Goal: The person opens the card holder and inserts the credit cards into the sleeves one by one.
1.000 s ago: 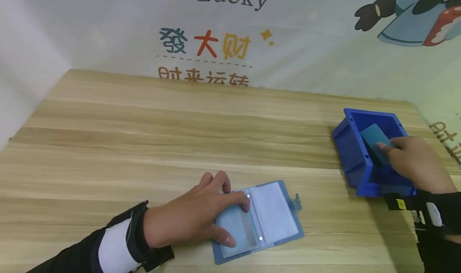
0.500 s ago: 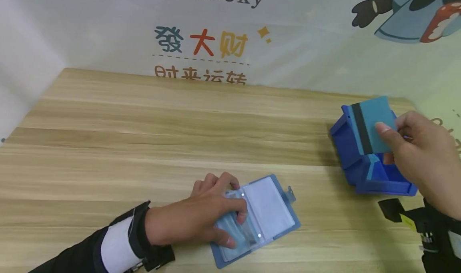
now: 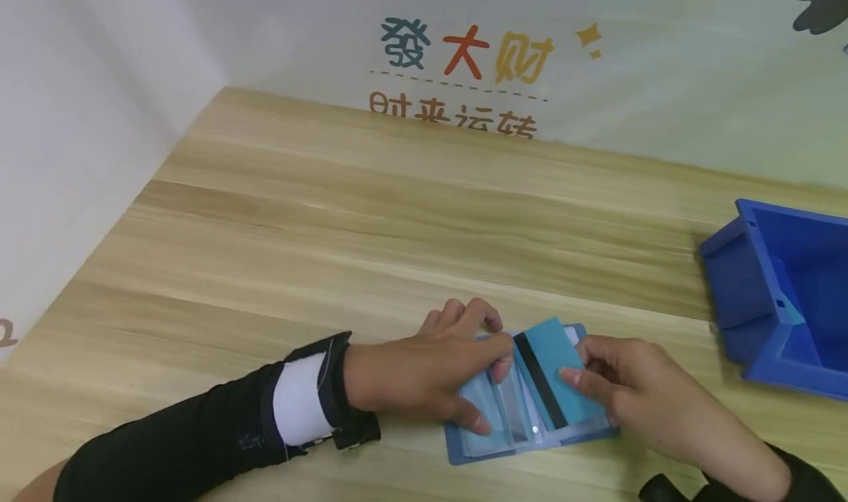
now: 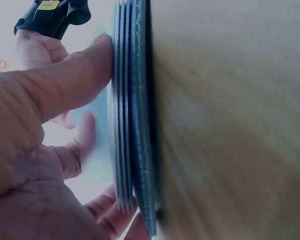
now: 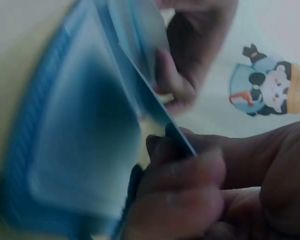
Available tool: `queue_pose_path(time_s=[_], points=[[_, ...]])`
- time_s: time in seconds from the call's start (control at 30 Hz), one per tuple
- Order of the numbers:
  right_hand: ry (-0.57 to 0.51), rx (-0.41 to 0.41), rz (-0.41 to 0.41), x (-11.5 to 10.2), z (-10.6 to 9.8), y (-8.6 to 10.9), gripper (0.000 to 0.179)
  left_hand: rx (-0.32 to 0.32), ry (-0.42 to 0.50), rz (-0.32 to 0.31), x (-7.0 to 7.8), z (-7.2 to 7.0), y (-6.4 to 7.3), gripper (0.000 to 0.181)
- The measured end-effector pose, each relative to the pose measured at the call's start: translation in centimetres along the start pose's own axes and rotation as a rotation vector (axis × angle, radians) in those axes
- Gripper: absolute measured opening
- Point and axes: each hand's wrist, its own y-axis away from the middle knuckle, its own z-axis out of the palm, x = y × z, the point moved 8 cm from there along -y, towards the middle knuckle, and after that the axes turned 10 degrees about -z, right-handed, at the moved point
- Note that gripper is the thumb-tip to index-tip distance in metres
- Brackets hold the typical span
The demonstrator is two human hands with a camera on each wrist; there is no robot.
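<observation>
An open light-blue card holder (image 3: 509, 406) with clear sleeves lies on the table. My left hand (image 3: 424, 377) holds its left-hand pages, thumb on the near part and bent index finger by the middle. In the left wrist view, the page edges of the card holder (image 4: 124, 120) stack up beside the thumb. My right hand (image 3: 642, 391) pinches a blue card (image 3: 556, 377) with a black stripe by its right edge. From the head view the card overlaps the right sleeve. The right wrist view has the card (image 5: 157, 107) tilted edge-on beside the sleeve, slightly blurred.
A blue plastic bin (image 3: 735, 296) stands at the right, cut off by the frame edge, with a light-blue piece (image 3: 791, 310) showing inside. The wooden table (image 3: 397, 215) meets a white printed backdrop (image 3: 298, 53) at its back and left.
My right hand lifted the striped card out of the bin and brought it left over the card holder's right side. My left hand stays on the left-hand pages. The head view has shifted.
</observation>
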Motion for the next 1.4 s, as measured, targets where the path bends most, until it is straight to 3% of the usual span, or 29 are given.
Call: queue_pose_path(time_s=[0.1, 0.3, 0.5, 0.6, 0.77, 0.9, 1.0, 1.1, 1.2, 1.3, 1.4], points=[[-0.113, -0.024, 0.056, 0.5, 0.9, 0.6, 0.015, -0.011, -0.051, -0.015, 0.6, 0.0, -0.3, 0.044], [-0.139, 0.006, 0.146, 1.5, 0.7, 2.5, 0.015, -0.009, -0.173, -0.012, 2.0, 0.2, -0.9, 0.048], [-0.127, -0.027, 0.131, 1.6, 2.7, 2.3, 0.017, 0.018, -0.247, -0.066, 2.3, 0.5, -1.1, 0.061], [-0.123, 0.005, 0.118, 1.4, 2.9, 2.4, 0.013, 0.018, -0.260, -0.082, 2.6, 0.7, -1.1, 0.080], [-0.158, 0.036, 0.115, 1.5, 3.1, 2.5, 0.013, 0.039, -0.306, -0.021, 3.4, 1.2, -0.8, 0.108], [-0.219, 0.060, 0.153, 1.5, 3.4, 2.4, 0.018, 0.115, -0.343, 0.032, 3.9, 1.3, -0.5, 0.110], [-0.199, 0.068, 0.082, 0.7, 3.7, 2.0, 0.018, 0.174, -0.358, 0.074, 4.2, 1.2, -0.3, 0.104], [-0.048, 0.064, -0.046, -0.3, 3.9, 1.7, 0.016, 0.205, -0.349, 0.113, 4.4, 1.1, -0.1, 0.091], [0.150, 0.073, -0.175, -1.2, 4.0, 1.6, 0.014, 0.193, -0.309, 0.118, 4.2, 1.0, -0.2, 0.077], [0.210, 0.046, -0.229, -1.3, 4.1, 1.5, 0.013, 0.166, -0.280, 0.097, 3.9, 1.0, -0.5, 0.071], [0.190, -0.025, -0.234, -0.9, 3.8, 1.6, 0.015, 0.155, -0.297, 0.089, 3.8, 1.1, -0.7, 0.069]])
